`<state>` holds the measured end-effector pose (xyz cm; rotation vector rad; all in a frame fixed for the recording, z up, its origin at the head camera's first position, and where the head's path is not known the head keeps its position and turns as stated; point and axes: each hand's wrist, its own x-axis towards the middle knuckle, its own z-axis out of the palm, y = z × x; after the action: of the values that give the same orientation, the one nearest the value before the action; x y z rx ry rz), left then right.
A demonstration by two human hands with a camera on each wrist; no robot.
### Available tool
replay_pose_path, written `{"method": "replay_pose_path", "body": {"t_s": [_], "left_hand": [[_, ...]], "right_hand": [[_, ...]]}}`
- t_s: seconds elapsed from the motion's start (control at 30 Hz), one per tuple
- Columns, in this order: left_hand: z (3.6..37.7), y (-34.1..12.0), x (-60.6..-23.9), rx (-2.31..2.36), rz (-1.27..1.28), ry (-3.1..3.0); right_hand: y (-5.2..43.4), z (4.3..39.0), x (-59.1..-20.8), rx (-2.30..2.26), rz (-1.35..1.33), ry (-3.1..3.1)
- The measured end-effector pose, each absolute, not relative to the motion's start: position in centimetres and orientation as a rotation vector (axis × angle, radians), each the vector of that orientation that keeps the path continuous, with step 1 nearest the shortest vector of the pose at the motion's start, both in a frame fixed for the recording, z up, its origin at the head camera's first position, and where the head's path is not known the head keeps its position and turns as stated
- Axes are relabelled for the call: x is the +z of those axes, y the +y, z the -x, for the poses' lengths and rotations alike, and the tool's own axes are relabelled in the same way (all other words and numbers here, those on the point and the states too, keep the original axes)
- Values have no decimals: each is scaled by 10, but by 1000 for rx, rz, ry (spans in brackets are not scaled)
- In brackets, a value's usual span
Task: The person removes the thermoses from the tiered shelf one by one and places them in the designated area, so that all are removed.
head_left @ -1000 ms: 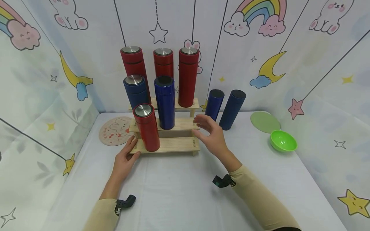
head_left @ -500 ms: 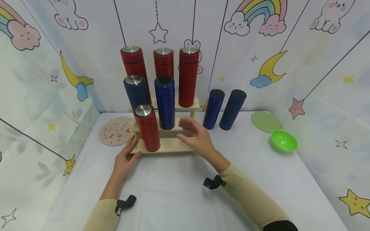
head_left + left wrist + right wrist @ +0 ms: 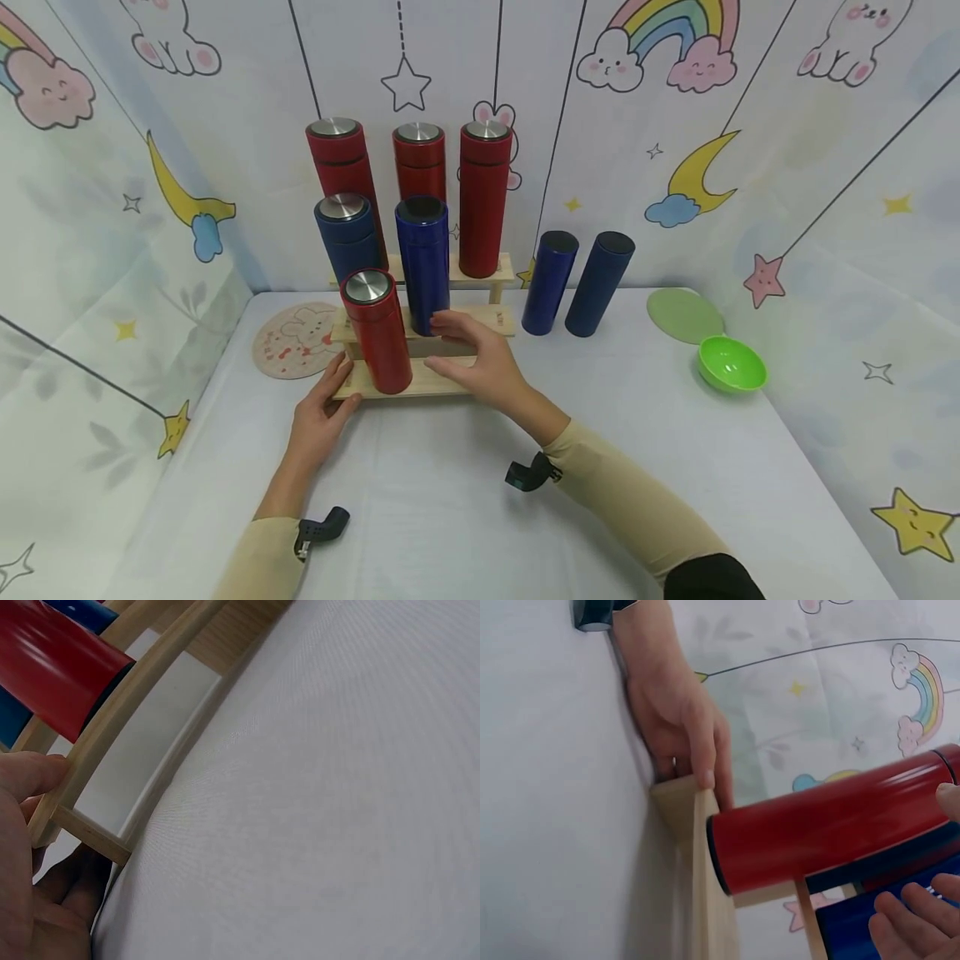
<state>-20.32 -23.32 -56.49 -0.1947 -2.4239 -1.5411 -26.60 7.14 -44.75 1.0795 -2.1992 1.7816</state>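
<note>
**Hands at the stepped flask rack**

Stepped wooden rack (image 3: 427, 379) on a white table (image 3: 450, 500), front edge towards the camera. On its lowest step, at the left: one red flask (image 3: 377, 333) with a steel lid, upright. Middle step: two blue flasks, one steel-lidded (image 3: 347, 233), one dark-topped (image 3: 423, 262). Top step: three red flasks (image 3: 420, 162) in a row. No brand, label or readable writing on any flask; only a blurred pale mark near the base of a blue one in the right wrist view, too small to read.

Left hand (image 3: 318, 412) at the rack's front left corner, thumb on top of the lowest step, fingers curled under and round the end piece, gripping the wood. Right hand (image 3: 480, 362) just right of the red flask, over the lowest step, fingers spread and loosely bent towards the flask, holding nothing; touching the flask or not, cannot tell.

Beside the rack, on the table to the right: two more blue flasks (image 3: 577, 283), a green disc (image 3: 684, 315), a green bowl (image 3: 731, 364). To the left: a round patterned mat (image 3: 288, 342). Behind: a backdrop of rainbows, stars, moons and rabbits.
</note>
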Motion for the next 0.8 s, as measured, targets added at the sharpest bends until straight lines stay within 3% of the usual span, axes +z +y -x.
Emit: {"method": "replay_pose_path", "body": {"t_s": [0.8], "left_hand": [[202, -233, -564, -1527, 188, -2433]], "right_hand": [[30, 273, -448, 1823, -1073, -2305]]}}
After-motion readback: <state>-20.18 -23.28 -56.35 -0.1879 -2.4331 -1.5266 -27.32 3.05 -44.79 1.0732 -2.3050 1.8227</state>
